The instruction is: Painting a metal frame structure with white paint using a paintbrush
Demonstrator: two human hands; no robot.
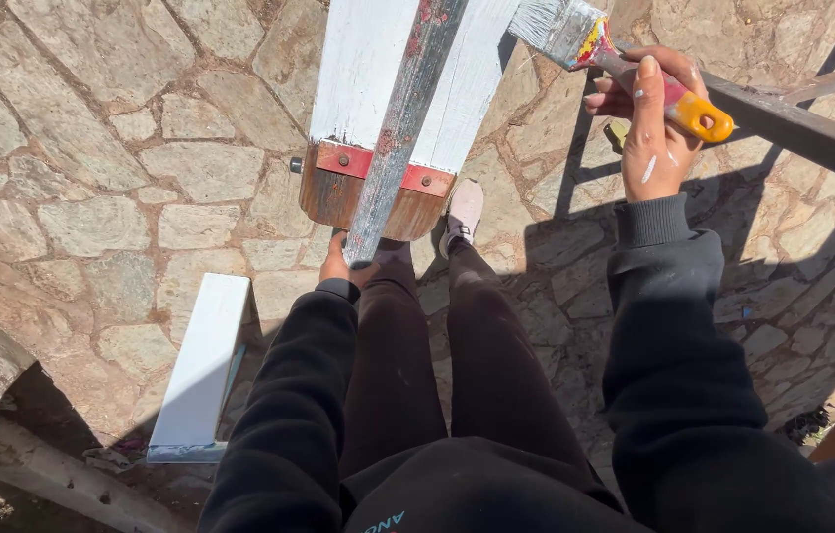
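Right hand: the right hand (656, 128) is closed around the handle of a paintbrush (625, 69), up near the top right. There is a streak of white paint on the hand.
Paintbrush: it has a red handle with an orange-yellow end, a metal band with paint spots, and pale bristles. The tip of the bristles is cut off by the top edge.
Left hand: the left hand (336, 265) is mostly hidden under the bottom end of the wooden piece. It touches that end, but it is too hidden to tell if the fingers are curled or flat.
Wooden piece: the white painted wooden piece (388, 109) stands in front of the person. It has two white boards with a worn grey strip down the middle. Its lower end is bare brown wood with a red metal bracket (383, 170) and bolts. Its top is cut off.
White board: a second white board (202, 365) lies to the left, partly in shadow.
Shoe: one pale shoe (464, 212) peeks out beside the wooden piece. The other foot is hidden.
Floor: the stone floor (91, 178) is in bright sun.
Metal bar: a dark metal bar (812, 133) runs across the right side, behind the right hand.
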